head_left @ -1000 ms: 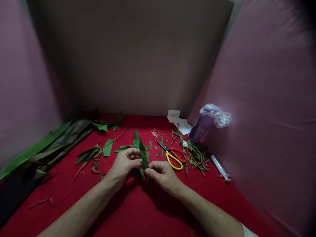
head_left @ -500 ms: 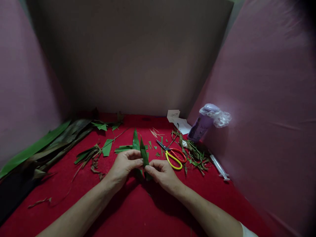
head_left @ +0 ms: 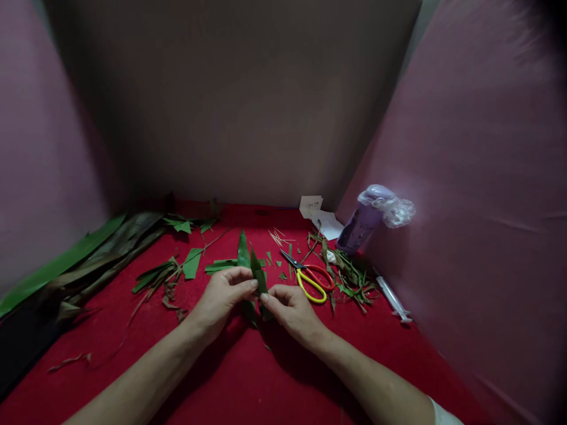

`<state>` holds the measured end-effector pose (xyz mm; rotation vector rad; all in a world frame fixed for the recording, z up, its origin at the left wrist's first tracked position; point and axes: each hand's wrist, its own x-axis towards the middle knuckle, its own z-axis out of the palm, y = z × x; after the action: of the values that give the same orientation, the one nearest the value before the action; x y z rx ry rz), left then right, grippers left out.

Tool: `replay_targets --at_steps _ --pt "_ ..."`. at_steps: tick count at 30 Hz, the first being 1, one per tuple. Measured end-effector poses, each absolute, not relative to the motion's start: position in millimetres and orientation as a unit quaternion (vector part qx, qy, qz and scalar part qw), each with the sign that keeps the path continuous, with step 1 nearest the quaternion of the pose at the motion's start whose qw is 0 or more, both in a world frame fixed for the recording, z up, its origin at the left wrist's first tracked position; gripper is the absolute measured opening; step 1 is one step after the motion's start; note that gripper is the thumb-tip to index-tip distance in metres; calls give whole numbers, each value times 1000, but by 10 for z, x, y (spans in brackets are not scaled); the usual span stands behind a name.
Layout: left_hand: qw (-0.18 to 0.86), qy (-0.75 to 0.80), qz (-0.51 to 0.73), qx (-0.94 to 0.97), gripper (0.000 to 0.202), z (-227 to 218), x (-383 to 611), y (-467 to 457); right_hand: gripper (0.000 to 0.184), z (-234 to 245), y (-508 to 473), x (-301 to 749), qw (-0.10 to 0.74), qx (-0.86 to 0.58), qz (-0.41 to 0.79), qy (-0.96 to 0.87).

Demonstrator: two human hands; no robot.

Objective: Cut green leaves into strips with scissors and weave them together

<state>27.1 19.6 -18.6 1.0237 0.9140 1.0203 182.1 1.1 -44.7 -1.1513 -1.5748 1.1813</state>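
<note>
Both my hands meet at the middle of the red cloth around a green leaf piece (head_left: 259,275), which stands upright with its pointed tip up and looks folded. My left hand (head_left: 231,293) pinches it from the left between thumb and fingers. From the right, my right hand (head_left: 287,307) grips its lower part, thumb in front. Another long green leaf (head_left: 243,251) with a pointed tip rises just behind my left fingers; whether it is joined to the held piece I cannot tell. Scissors (head_left: 305,276) with one red and one yellow handle lie right of my hands, blades slightly apart.
Toothpick-like sticks (head_left: 278,237) and leaf scraps (head_left: 282,275) lie beyond my hands. At right are a heap of plant trimmings (head_left: 352,277), a purple bottle (head_left: 361,227) topped with clear plastic, and a syringe (head_left: 393,298). Long leaves (head_left: 101,248) run along the left wall.
My hands stay nearly in place, still holding the leaf piece. Its lower end has shifted slightly, and a small scrap shows on the cloth below it.
</note>
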Motion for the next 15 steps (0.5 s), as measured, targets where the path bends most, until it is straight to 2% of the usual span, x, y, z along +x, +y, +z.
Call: replay_targets --at_steps 9,15 --pt "671 382 439 460 14 -165 287 166 32 -498 17 1817 420 -469 450 -633" --pt "652 435 444 435 16 -189 331 157 33 -510 18 1815 414 -467 438 -647"
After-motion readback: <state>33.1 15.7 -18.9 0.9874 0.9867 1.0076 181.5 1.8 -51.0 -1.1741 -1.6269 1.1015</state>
